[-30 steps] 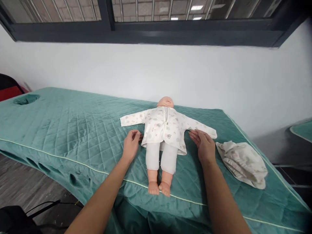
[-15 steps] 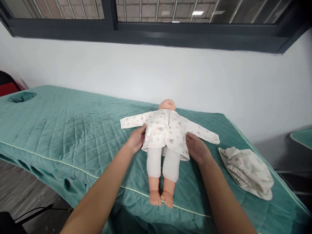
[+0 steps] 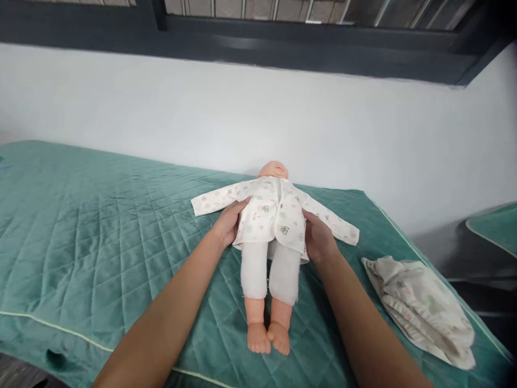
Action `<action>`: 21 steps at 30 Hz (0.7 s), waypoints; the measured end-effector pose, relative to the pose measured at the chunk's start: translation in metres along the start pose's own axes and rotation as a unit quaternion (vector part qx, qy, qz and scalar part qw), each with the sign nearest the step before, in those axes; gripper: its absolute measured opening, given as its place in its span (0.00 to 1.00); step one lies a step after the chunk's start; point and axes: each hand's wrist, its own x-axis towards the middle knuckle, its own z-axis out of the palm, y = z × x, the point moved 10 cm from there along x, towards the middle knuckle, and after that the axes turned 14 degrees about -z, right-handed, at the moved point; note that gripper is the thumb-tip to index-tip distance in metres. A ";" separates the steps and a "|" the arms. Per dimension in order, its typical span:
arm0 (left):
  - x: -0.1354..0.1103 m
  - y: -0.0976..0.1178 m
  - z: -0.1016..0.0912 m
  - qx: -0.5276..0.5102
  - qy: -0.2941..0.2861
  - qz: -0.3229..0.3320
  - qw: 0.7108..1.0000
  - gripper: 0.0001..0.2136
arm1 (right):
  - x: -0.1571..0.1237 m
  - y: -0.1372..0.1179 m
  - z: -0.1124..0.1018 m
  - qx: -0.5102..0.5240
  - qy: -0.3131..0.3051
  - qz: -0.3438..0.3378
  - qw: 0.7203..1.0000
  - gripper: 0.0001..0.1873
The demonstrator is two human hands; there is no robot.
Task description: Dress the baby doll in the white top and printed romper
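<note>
A baby doll lies on its back, feet toward me, in a white printed jacket with both sleeves spread out. White padded cloth covers its upper legs; the lower legs and feet are bare. My left hand grips the doll's torso at the left side, thumb on the jacket front and fingers partly hidden beneath. On the other side, my right hand holds the torso the same way, its thumb over the jacket's edge.
The doll rests on a bed with a green quilted cover. To the right lies a crumpled pale printed garment. A white wall stands behind, with a dark window frame above. Another green-covered surface shows at the far right.
Both hands have closed in on the doll's sides, thumbs moving up onto the jacket. The view has shifted closer and slightly to the right.
</note>
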 end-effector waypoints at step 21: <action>-0.002 0.046 -0.078 -0.213 0.133 0.100 0.963 0.15 | 0.029 -0.008 -0.052 0.155 0.086 0.004 0.984 0.09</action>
